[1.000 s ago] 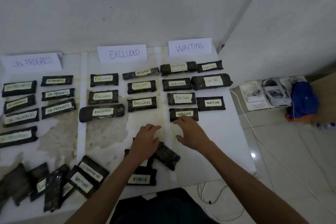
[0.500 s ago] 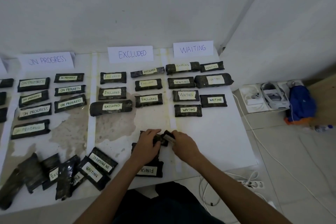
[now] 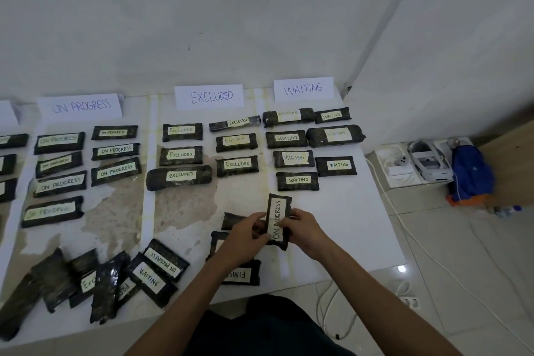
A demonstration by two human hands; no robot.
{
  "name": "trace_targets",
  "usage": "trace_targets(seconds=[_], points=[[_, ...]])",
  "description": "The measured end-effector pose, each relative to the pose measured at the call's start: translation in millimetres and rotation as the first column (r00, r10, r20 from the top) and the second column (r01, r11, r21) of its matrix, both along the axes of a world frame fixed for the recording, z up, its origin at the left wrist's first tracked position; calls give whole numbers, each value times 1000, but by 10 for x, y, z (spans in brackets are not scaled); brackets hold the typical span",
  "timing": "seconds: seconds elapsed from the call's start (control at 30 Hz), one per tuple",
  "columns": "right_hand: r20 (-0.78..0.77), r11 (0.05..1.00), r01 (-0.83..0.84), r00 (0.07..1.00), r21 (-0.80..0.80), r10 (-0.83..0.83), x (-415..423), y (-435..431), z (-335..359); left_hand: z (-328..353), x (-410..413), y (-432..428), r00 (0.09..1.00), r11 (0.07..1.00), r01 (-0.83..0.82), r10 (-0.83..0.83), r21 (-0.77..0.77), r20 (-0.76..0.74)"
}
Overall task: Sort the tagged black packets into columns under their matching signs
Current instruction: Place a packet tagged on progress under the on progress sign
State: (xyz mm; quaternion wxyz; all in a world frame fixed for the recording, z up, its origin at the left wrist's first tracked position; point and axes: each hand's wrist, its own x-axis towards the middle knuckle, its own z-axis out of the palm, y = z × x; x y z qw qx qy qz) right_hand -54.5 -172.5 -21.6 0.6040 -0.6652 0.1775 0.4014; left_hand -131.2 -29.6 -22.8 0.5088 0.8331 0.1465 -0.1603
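both forearms are reaching in from the bottom edge and meeting over the near middle of the white counter (image 3: 346, 217), where the left hand (image 3: 245, 235) and right hand (image 3: 306, 230) are together pinching an "on progress" packet (image 3: 278, 221) by its long sides. the packet is standing on end, tag facing up, just below the waiting column and well apart from the on progress sign (image 3: 82, 106). it is hovering over a small pile of unsorted packets (image 3: 234, 257).

1. White table (image 3: 346, 211), stained patches mid-left.
2. Signs at back: ON PROGRESS sign (image 3: 82, 106), EXCLUDED sign (image 3: 210, 96), WAITING sign (image 3: 303, 89); pkts in cols under each.
3. Unsorted pile (image 3: 95, 283) front-left.
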Motion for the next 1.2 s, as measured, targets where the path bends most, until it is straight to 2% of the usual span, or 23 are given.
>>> trace_targets(seconds=[0.07, 0.13, 0.2, 0.33, 0.37, 0.43, 0.47, 0.5, 0.53, 0.57, 0.63, 0.67, 0.7, 0.77, 0.9, 0.97, 1.2], points=[[-11, 998, 68, 998, -11, -68, -24, 85, 18, 0, -47, -20, 992, 973, 94, -108, 212, 59], [-34, 996, 85, 996, 10, -85, -71, 185, 39, -28, -97, -23, 987, 910, 114, -150, 398, 58], [-48, 998, 65, 997, 26, -64, -113, 282, 38, -51, -131, -4, 994, 893, 92, -111, 441, 19], [-18, 999, 11, 1000, 48, -10, -127, 447, 65, -76, -199, 159, 994, 898, 56, -89, 437, 56], [18, 999, -12, 1000, 30, 11, -125, 483, 79, -72, -214, 222, 994, 895, 56, -92, 444, 62], [188, 986, -122, 972, -109, 141, -119, 542, 101, -46, -241, 356, 994, 887, 49, -90, 460, 66], [315, 962, -188, 917, -198, 244, -115, 566, 98, -31, -258, 428, 994, 885, 43, -87, 464, 73], [454, 925, -257, 814, -281, 363, -110, 585, 99, -20, -280, 503, 993, 885, 35, -83, 464, 84], [568, 870, -332, 660, -365, 491, -95, 604, 89, -12, -306, 580, 992, 886, 27, -81, 462, 96], [641, 792, -398, 466, -463, 610, -82, 630, 71, -8, -339, 656, 991, 888, 21, -81, 459, 111], [625, 586, -447, 75, -676, 777, -79, 727, 53, -12, -419, 807, 985, 889, 13, -90, 458, 147], [589, 510, -432, -63, -744, 806, -93, 803, 63, -18, -467, 886, 982, 885, 7, -94, 466, 163], [557, 457, -415, -157, -786, 816, -110, 887, 62, -29, -516, 971, 981, 879, 0, -94, 478, 173], [491, 362, -419, -258, -833, 832, -175, 1097, 86, -45, -636, 1149, 978, 865, -24, -82, 501, 190], [363, 191, -426, -369, -884, 856, -349, 1637, 131, -68, -886, 1571, 980, 857, -58, -48, 512, 191], [315, 145, -407, -392, -902, 864, -467, 1924, 122, -81, -1003, 1827, 982, 851, -73, -31, 521, 188], [372, 225, -450, -271, -864, 888, -666, 2931, -117, -68, -1247, 2751, 971, 849, -212, 126, 484, 205]])
